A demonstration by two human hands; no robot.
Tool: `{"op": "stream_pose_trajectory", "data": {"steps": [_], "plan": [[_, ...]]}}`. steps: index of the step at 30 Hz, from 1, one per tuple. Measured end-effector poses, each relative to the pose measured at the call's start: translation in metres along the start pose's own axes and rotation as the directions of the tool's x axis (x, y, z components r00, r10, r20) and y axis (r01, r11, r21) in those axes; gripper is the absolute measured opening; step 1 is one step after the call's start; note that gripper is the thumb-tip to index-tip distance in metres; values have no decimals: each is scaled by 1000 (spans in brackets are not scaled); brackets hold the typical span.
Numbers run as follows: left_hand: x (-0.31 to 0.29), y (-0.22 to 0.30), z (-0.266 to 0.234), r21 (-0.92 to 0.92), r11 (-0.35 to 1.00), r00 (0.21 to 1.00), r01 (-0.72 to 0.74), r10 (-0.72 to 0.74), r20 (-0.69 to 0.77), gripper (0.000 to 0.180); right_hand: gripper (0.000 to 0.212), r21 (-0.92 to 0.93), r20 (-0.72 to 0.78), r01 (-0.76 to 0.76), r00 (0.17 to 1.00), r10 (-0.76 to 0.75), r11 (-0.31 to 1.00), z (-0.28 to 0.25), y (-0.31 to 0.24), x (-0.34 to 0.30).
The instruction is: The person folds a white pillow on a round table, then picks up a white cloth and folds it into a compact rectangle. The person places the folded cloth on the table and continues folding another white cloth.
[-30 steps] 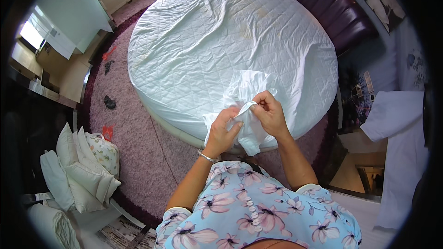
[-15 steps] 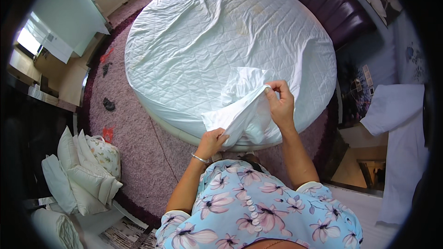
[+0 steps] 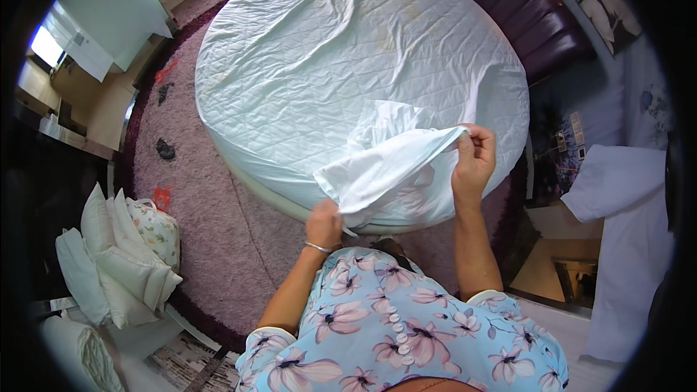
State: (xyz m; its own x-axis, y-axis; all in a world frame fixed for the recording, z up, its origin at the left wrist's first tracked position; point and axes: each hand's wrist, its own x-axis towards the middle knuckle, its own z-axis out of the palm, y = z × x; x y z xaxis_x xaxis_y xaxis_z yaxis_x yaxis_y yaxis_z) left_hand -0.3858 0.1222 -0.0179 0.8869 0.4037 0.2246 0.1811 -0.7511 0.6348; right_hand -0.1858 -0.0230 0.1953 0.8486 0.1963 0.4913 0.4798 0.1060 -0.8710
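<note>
A white cloth (image 3: 385, 174) is stretched on a slant between my hands, above the near edge of the round bed. My right hand (image 3: 474, 160) is raised and pinches its upper right edge between thumb and fingers. Lower down, my left hand (image 3: 324, 225) is closed at the cloth's near left corner; its fingers are somewhat blurred. Crumpled white fabric (image 3: 388, 116) lies just behind the cloth. Beneath is the round mattress (image 3: 290, 94), covered by a wrinkled, quilted white cover with faint yellowish stains.
Bare white pillows (image 3: 120, 268) are heaped at the left, with a rolled quilt (image 3: 80, 352) below them. A white sheet (image 3: 628, 247) hangs at the right. Dark scraps (image 3: 165, 149) and a red piece (image 3: 162, 198) lie on the purple carpet (image 3: 203, 247). A dark padded headboard (image 3: 523, 11) curves behind the bed.
My right hand has moved right and the cloth's upper edge has spread out with it. My left hand has shifted slightly left and nearer to me.
</note>
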Motion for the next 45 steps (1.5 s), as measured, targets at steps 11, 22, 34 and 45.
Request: {"op": "stream_pose_trajectory", "data": {"steps": [11,22,34,45], "plan": [[-37,-34,25,24,990,989,142,-143,30,9,8,15,-8,19,1000,-19,1000,4,-15,-10],[-55,-91,58,29,950,947,311,-312,68,13,9,71,48,150,987,-153,986,-5,-28,-10],[-43,-76,65,26,990,976,141,-143,162,23,9,148,55,158,984,-168,976,-4,-40,-9],[-27,-97,48,-179,930,933,321,-343,-108,16,8,67,-92,184,980,-177,981,-28,-24,14]]}}
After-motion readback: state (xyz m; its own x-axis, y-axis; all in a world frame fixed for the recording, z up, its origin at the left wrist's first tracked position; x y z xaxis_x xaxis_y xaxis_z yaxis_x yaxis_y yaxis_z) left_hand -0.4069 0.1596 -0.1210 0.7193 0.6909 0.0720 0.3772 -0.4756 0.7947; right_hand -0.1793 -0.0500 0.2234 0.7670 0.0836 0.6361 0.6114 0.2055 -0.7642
